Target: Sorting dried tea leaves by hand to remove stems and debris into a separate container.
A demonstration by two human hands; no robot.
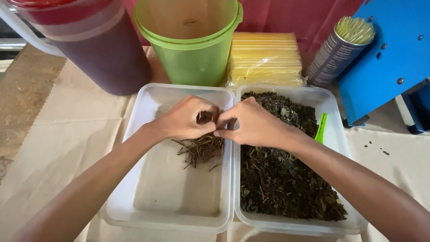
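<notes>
**Both hands pinched together over the seam btwn two tubs**

My left hand (186, 120) and right hand (253, 123) meet fingertip to fingertip right above the shared rims of two containers. Both are curled into a pinch; something thin and dark sits btwn the tips, prob. a stem or twig, too small to tell for sure. Not released, not a full fist either.

Just under my left fingers lies a small pile of thin brown twigs (202, 150), on the floor of the clear rectangular plastic tub (134, 134), otherwise bare. Under my right wrist is the second clear plastic tub (333, 107), filled w/ dark dried leaf matter (277, 179). The tubs touch side by side, so my hands only shift a little to cross from one to the other.

A bright green plastic scoop (322, 127) stands in the leaves just right of my wrist, close, easy to bump.

Beyond my fingertips: a lime green plastic bucket (190, 49), a clear jug of dark red liquid (98, 49) further left, a yellow stack of bagged straws (264, 58), a can of straws (338, 54), a blue metal machine (389, 54). Crowded back there; most open room is on the paper-covered table (67, 134) left of my left arm.
</notes>
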